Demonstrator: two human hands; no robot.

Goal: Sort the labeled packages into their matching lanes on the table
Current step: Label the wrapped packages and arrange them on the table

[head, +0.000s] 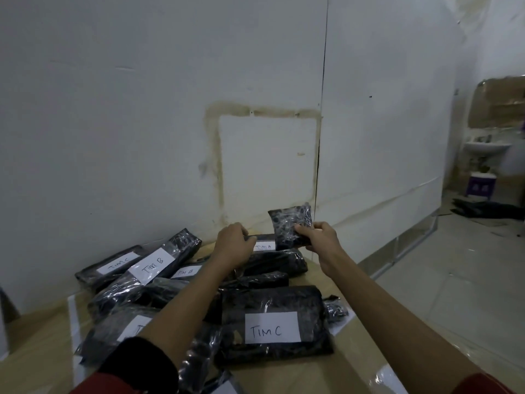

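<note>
while both arms reach over the pile toward the counter's far edge, right hand pinches a small black package by its lower corner. it is lifted clear of the pile and tilted, in front of the wall; no label shows on its facing side. left hand curls fingers and thumb round the left end of the tim a package, which lies at the far edge, just below the lifted one. counter, tan with clear tape strips, carries a loose heap of black film-wrapped packages. large tim c package lies nearest, toward the near right. long tim b package slants at the far left, just beside a second tim c package. another tim b package peeks out by the left forearm. washbasin stands well apart, far right.
</note>
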